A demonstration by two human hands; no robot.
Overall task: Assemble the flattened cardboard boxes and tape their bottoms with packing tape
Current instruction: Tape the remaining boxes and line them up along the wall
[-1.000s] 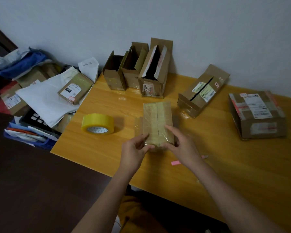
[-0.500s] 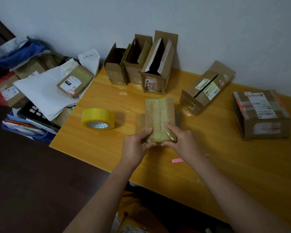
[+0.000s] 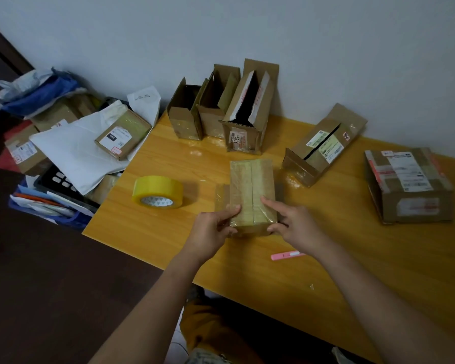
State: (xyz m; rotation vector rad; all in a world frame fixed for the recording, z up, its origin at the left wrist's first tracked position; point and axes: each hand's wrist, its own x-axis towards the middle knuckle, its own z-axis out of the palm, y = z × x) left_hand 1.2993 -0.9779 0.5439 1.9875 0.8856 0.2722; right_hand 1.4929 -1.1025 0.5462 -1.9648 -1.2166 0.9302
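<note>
A: Status of the box (image 3: 251, 191)?
B: Standing mid-bench (image 3: 326, 258), taped bottom up. Both hands, left (image 3: 212, 229) and right (image 3: 296, 225), are now gripping its near corners (previously pressing tape). Taping is finishing.

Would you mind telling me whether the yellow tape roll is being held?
No, the tape roll lies on the table, apart from both hands on the box.

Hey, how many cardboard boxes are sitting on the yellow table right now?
6: three open boxes by the wall, a tipped box right of them, a labelled box far right, a taped box in both hands.
</note>
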